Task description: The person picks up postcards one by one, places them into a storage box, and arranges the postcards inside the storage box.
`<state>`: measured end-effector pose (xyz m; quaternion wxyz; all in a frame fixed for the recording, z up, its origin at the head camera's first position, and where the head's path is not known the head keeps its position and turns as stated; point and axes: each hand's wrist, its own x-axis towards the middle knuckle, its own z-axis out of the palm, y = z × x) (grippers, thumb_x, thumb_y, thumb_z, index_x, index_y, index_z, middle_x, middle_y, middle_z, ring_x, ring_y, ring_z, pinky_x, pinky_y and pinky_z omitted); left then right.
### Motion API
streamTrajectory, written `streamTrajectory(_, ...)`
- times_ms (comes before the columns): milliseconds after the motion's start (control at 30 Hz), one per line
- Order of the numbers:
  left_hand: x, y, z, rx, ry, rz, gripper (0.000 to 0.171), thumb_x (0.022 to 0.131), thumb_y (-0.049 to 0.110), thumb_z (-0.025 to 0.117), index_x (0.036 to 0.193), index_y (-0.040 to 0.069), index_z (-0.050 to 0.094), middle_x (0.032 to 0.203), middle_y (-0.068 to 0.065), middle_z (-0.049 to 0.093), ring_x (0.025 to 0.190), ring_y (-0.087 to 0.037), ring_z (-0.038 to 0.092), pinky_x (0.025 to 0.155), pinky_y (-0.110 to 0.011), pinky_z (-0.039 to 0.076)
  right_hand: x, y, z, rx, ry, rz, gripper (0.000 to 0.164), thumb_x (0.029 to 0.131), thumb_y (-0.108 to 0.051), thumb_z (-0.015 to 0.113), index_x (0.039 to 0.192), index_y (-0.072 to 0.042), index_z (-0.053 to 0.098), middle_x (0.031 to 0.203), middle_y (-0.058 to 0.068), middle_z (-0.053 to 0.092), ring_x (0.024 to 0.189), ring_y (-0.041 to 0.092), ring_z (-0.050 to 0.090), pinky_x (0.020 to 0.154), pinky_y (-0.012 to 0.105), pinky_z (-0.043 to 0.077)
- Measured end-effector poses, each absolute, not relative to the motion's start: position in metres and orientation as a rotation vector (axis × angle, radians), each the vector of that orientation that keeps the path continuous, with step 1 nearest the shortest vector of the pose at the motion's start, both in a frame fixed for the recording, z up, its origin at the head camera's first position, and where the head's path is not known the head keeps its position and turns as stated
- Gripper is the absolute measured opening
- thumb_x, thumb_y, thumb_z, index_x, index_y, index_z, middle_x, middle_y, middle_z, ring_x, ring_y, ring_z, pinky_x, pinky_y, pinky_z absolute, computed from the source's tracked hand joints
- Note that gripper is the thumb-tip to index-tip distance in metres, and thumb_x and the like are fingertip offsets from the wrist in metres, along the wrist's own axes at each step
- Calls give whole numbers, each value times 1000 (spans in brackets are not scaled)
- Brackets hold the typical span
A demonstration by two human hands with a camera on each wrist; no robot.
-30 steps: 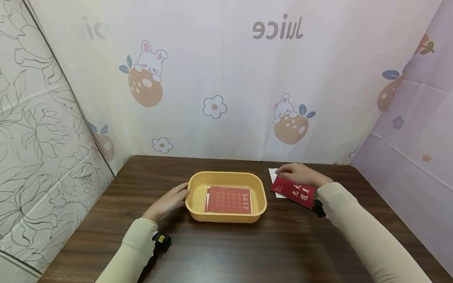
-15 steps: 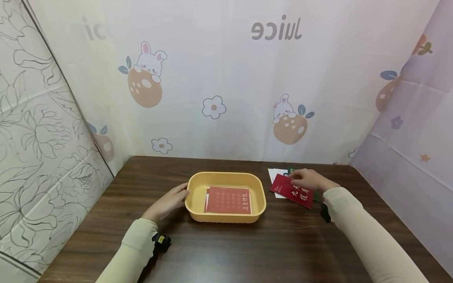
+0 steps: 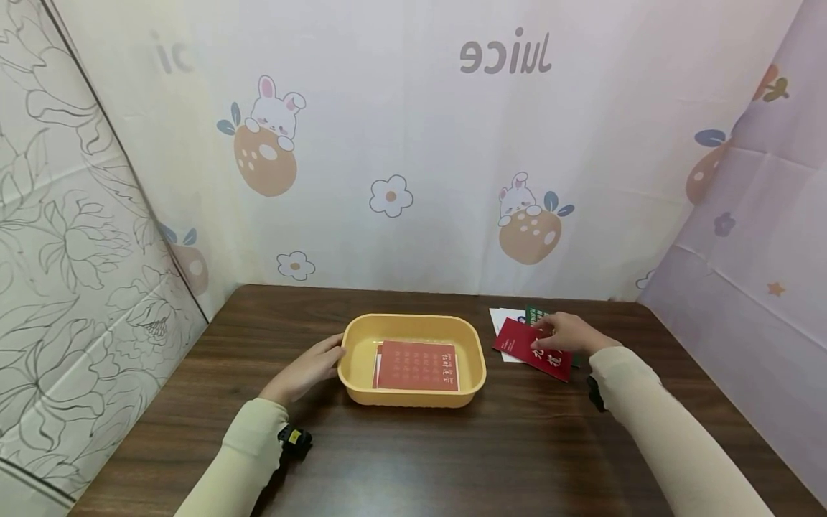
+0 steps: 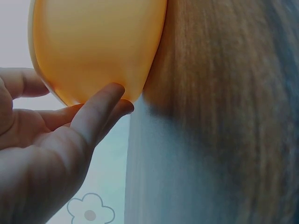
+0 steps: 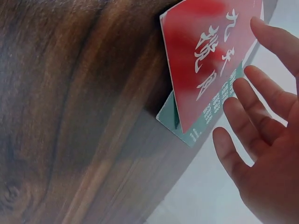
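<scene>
A yellow plastic tray (image 3: 413, 397) sits mid-table, with a red card (image 3: 420, 366) lying on a paler one inside. My left hand (image 3: 310, 368) touches the tray's left end; in the left wrist view its fingertips lie along the outer wall (image 4: 100, 42). To the right lies a small pile: a red card with white characters (image 3: 520, 342) on top, a white card (image 3: 499, 319) and a green card (image 3: 535, 314) partly covered beneath. My right hand (image 3: 568, 333) hovers over this pile, its fingers spread and apart from the cards in the right wrist view.
The dark wooden table (image 3: 413, 459) ends at a printed curtain (image 3: 413, 244) along the back. More curtains hang at both sides. Each wrist carries a black camera band, seen at the left wrist (image 3: 296, 439).
The right hand has drawn back to the right, uncovering more of the white and green cards. The red card in the pile stays about in place. The left hand and tray have not visibly moved.
</scene>
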<state>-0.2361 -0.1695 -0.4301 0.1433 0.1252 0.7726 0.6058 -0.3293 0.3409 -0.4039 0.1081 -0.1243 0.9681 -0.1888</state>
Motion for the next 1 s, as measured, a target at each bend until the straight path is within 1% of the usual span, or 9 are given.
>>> streamTrajectory(100,-236,-169,-430,364,2220,1754,54,108,17,36,155,-6,23,156,-28,30,135,-38,43,107,-50,43,-331,343,-407,-365,2858,-536,69,82,-37,83,129,8,61,122,29,59,108,42,56,86,56,55)
streamTrajectory(200,-236,-168,-429,359,2219,1762,53,108,16,35,155,-6,23,155,-28,31,135,-39,44,107,-50,43,-333,345,-410,-351,2873,-501,78,78,-43,84,131,8,59,124,31,54,109,44,50,85,56,56)
streamTrajectory(300,-236,-168,-430,356,2219,1766,53,108,16,35,155,-5,24,155,-28,32,135,-39,43,107,-51,42,-328,342,-407,-298,2878,-463,84,75,-43,85,134,8,55,123,32,49,109,45,45,85,56,56)
streamTrajectory(433,-236,-167,-431,361,2210,1777,53,108,15,35,155,-6,24,154,-29,33,135,-38,44,106,-50,43,-318,336,-400,-261,2872,-441,83,77,-38,85,134,11,51,119,32,50,107,45,45,85,56,55)
streamTrajectory(667,-236,-168,-431,365,2213,1780,52,108,15,35,155,-6,25,154,-29,34,134,-38,45,106,-49,44,-318,335,-401,-264,2861,-464,82,78,-35,85,134,14,49,117,31,53,104,43,51,84,54,56)
streamTrajectory(767,-236,-168,-431,366,2212,1780,52,108,15,35,155,-6,25,153,-29,34,134,-38,45,105,-49,45,-317,335,-400,-265,2868,-457,83,77,-36,85,135,12,49,117,31,52,105,43,49,84,55,56)
streamTrajectory(933,-235,-167,-430,364,2209,1784,52,108,15,35,155,-6,25,153,-29,34,134,-38,45,105,-49,45,-317,338,-402,-265,2884,-431,90,74,-39,87,141,6,47,117,30,49,108,47,42,84,57,55)
streamTrajectory(1000,-235,-167,-430,361,2210,1784,52,108,15,36,155,-6,25,153,-28,34,134,-38,46,105,-49,45,-319,340,-403,-270,2883,-447,90,74,-40,87,142,4,47,117,30,48,109,48,41,83,57,55)
